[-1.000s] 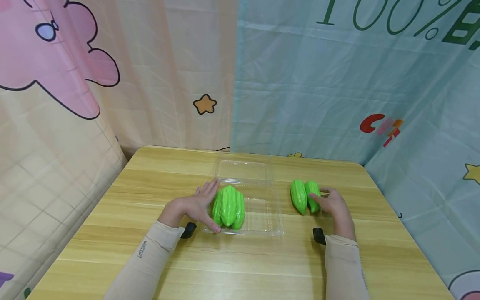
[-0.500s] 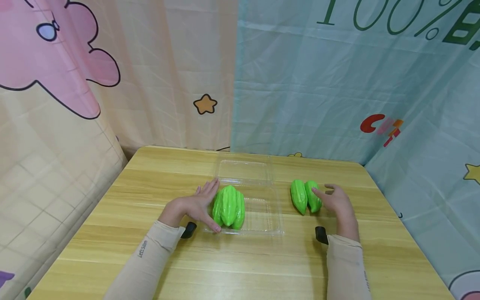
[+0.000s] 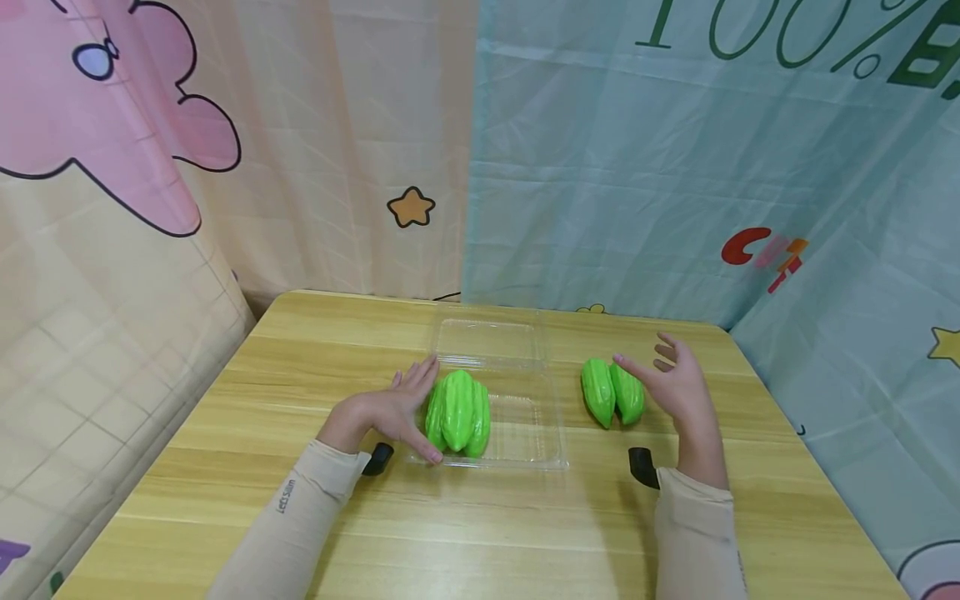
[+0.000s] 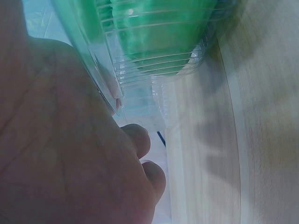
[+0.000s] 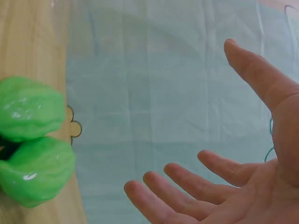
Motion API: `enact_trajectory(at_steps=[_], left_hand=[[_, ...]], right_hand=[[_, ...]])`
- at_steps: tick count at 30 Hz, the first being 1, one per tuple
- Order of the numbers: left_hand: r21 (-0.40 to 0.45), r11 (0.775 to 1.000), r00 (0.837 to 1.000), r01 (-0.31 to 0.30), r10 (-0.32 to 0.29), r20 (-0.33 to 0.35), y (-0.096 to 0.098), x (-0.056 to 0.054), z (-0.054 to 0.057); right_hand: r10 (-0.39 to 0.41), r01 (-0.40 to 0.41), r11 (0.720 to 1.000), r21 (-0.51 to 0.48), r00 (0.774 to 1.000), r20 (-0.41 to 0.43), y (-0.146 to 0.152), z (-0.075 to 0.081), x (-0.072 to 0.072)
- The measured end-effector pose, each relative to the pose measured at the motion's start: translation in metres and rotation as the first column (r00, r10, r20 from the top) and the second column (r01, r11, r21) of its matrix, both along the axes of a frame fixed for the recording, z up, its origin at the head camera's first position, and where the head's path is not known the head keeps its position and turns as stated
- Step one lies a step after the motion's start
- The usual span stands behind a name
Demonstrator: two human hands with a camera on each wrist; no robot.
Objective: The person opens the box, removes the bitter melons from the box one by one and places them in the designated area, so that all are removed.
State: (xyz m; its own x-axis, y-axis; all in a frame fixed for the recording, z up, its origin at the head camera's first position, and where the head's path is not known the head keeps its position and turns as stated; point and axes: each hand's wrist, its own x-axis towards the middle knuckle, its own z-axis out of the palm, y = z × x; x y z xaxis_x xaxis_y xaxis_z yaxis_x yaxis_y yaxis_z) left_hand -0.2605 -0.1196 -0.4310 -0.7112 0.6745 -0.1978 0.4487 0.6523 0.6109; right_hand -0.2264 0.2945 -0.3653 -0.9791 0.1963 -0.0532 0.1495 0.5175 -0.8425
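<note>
In the head view, three glossy, ribbed green bitter melons [image 3: 457,411] lie side by side in the left part of a hinged clear plastic box [image 3: 525,462]. Its lid [image 3: 487,340] is folded back towards the rear. My left hand [image 3: 390,413] rests along the box's left side, fingers spread and thumb at the front corner. The left wrist view has the palm [image 4: 65,140] against the box's rim. Two more bitter melons [image 3: 597,393] lie on the table right of the box. Raised beside and above them, my right hand [image 3: 678,383] holds nothing, its fingers [image 5: 205,186] spread.
A wood-grain table [image 3: 480,533] carries everything. Behind it hang a peach curtain [image 3: 337,167] and a blue curtain [image 3: 585,183], close to the table's back edge. Black wrist mounts [image 3: 642,467] jut inward from both sleeves.
My right hand has let go of the rightmost bitter melon, moved up and to the right, and spread its fingers. The left hand and box have stayed put.
</note>
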Motion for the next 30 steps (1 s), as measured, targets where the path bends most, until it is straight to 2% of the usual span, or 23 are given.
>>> enact_trajectory(at_steps=[3,9,24,30], left_hand=[[0.001,1.0,1.0,0.0,0.0,0.0,0.0,0.0,0.0],[-0.004,1.0,1.0,-0.003,0.003,0.003,0.0,0.0,0.0],[-0.01,1.0,1.0,-0.009,0.009,0.01,0.001,0.001,0.003],[-0.014,1.0,1.0,-0.014,0.014,0.005,0.0,0.001,0.001]], right_hand=[[0.005,-0.006,0.999,-0.04,0.999,-0.04,-0.004,0.005,0.004],[0.062,-0.068,0.995,-0.077,0.994,-0.088,-0.013,0.009,0.007],[0.194,-0.199,0.975,-0.094,0.979,-0.059,-0.037,0.003,0.003],[0.262,-0.266,0.959,-0.095,0.964,-0.05,-0.048,-0.002,-0.002]])
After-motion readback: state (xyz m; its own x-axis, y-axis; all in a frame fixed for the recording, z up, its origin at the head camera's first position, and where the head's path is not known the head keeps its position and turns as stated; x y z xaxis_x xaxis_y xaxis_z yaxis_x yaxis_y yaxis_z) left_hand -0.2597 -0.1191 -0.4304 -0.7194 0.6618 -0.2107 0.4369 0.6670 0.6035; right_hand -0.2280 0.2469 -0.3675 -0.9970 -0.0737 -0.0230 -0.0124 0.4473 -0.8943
